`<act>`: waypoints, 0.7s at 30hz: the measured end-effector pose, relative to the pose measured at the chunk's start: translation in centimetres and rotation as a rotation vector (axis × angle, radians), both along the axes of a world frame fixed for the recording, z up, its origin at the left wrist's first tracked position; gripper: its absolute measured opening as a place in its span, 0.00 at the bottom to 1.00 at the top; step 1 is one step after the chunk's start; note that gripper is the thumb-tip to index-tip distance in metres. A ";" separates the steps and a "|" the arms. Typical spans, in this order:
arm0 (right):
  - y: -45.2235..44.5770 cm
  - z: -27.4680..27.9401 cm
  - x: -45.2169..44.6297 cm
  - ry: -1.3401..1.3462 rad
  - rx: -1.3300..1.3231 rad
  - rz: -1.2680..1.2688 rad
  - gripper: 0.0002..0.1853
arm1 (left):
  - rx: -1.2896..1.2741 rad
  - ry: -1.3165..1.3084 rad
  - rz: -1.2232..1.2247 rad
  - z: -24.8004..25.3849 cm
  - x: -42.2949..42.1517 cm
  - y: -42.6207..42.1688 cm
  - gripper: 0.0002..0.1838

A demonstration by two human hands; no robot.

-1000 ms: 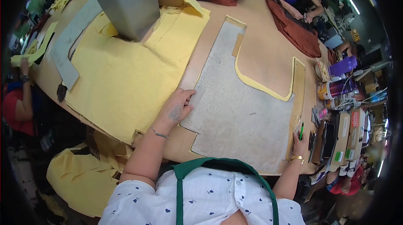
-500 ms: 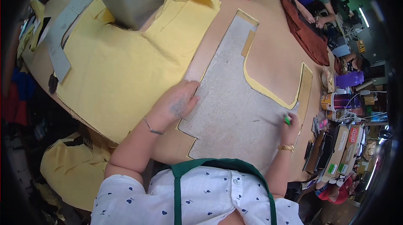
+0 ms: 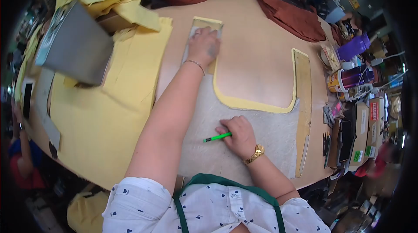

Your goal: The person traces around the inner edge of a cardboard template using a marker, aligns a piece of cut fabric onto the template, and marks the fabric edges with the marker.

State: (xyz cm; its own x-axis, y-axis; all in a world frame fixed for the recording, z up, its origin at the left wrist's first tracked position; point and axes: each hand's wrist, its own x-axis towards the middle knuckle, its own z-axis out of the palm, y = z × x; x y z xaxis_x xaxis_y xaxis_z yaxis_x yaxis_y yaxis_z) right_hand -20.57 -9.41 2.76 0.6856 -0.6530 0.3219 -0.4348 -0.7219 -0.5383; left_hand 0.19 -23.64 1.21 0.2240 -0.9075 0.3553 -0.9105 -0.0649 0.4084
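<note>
To prevent slip, hold the grey template flat at the near edge of the table, left hand spread palm-down on its far end; right hand, well apart, grips the green pencil

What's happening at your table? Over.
Left hand on far end of gray template. Right hand holds green pencil. Left forearm hides part of template's left edge.

The table bears yellow cloth and a grey panel.
</note>
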 end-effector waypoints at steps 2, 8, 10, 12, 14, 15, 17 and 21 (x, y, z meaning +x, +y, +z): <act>-0.2 0.1 -0.2 -0.010 0.038 0.010 0.10 | 0.007 -0.057 0.083 -0.3 0.2 -1.4 0.19; -1.2 0.2 -0.9 -0.112 0.196 0.062 0.08 | 0.075 -0.010 0.120 -0.8 0.6 -2.1 0.23; -3.0 0.2 -1.2 -0.207 0.440 -0.013 0.08 | 0.081 -0.006 0.114 -0.8 0.8 -2.2 0.24; -6.7 1.0 -0.6 -0.212 0.556 -0.113 0.06 | 0.109 0.003 0.115 -0.5 0.6 -2.0 0.25; -12.8 2.8 1.4 -0.085 0.420 -0.190 0.07 | 0.132 -0.002 0.117 -0.3 0.3 -1.9 0.26; -16.1 1.3 2.2 -0.106 0.481 -0.254 0.11 | 0.143 -0.016 0.117 -0.2 0.3 -1.8 0.27; -21.5 1.5 5.3 -0.171 0.565 -0.309 0.12 | 0.157 -0.029 0.116 0.0 0.4 -1.8 0.28; -28.9 0.4 10.6 -0.573 0.880 -0.271 0.13 | 0.185 0.014 0.129 0.1 0.1 -1.7 0.27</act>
